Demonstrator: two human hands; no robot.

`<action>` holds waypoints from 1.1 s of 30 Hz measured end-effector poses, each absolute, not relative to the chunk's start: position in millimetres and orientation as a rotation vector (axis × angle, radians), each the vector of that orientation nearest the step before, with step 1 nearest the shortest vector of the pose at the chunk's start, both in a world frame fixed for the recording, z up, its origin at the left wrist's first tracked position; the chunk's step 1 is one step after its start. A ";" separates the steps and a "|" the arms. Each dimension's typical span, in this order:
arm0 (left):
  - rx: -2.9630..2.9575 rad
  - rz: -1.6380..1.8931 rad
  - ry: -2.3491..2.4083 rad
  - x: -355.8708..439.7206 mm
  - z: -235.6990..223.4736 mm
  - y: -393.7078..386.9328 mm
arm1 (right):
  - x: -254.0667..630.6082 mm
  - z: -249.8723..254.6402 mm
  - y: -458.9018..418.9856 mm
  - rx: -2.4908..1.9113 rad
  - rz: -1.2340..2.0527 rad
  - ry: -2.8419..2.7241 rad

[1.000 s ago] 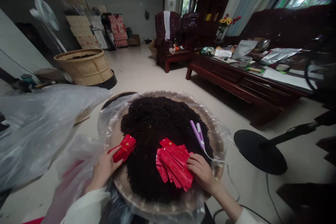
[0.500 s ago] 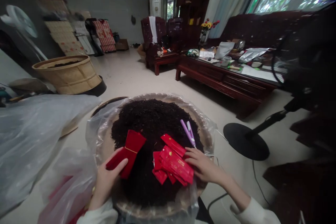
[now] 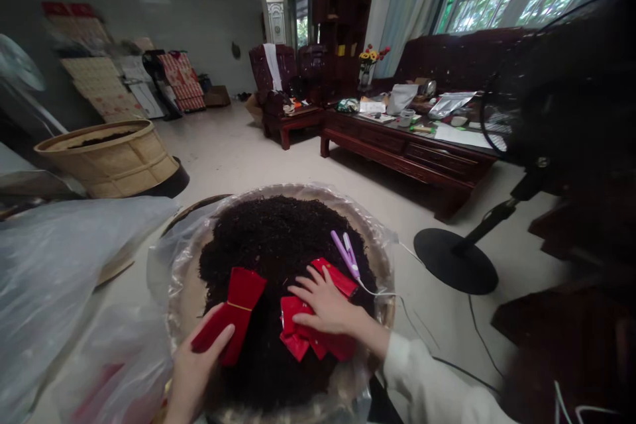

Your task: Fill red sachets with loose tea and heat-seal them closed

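Note:
My left hand is closed round a bundle of dark red packets, bound at the middle by a thin tan band. My right hand lies over a loose pile of bright red packets, its fingers spread and palm down, hiding part of the pile. Both hands are above a heap of dark, dry tea-like leaves in a round basket lined with clear plastic. Just beyond my right hand, a small purple tool like a mini hair straightener rests on the leaves, its white cord trailing right.
A tall woven basket with dark contents stands at the left. Clear plastic sheeting covers the near left. To the right are a black fan base and cords on the floor. A cluttered wooden table stands beyond.
My right hand has moved left from the pile's right edge onto its top, with fingers spread. My left hand keeps the banded bundle. The camera view has shifted slightly.

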State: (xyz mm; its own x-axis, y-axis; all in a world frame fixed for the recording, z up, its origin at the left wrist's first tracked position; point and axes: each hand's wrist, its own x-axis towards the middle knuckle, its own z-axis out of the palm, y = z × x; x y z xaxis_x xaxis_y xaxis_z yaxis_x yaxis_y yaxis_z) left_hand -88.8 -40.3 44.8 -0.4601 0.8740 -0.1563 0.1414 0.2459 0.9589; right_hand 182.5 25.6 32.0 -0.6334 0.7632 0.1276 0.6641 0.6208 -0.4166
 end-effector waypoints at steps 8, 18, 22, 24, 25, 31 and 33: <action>1.174 1.252 1.769 -89.8 30.7 -33.8 | 206.8 14.9 12.2 -1.033 0.627 -2.574; 1.584 1.261 1.773 -70.2 34.1 -33.3 | 189.7 21.4 13.1 -0.912 0.553 -2.588; 1.756 1.279 1.824 -71.2 25.4 -34.4 | 189.8 24.7 14.7 -0.916 0.745 -2.285; 1.919 1.292 1.828 -69.0 24.6 -35.0 | 186.9 26.9 17.4 -0.947 0.945 -2.030; 2.025 1.304 1.811 -67.2 25.5 -35.5 | 184.0 28.1 19.3 -0.955 1.076 -1.890; 2.670 1.210 1.556 -60.3 34.2 -39.2 | 161.0 36.6 29.7 -1.003 1.753 -1.362; 2.733 1.148 1.499 -61.7 34.6 -41.6 | 158.1 37.9 29.3 -1.057 1.830 -1.299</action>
State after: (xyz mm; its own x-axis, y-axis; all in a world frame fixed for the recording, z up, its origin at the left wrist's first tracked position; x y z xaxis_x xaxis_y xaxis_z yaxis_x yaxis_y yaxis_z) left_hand -61.7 -41.6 34.6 0.3591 0.6744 0.6452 0.7983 -0.5800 0.1619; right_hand 158.1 29.3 37.9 -0.4641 0.8524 -0.2409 -0.0537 -0.2986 -0.9529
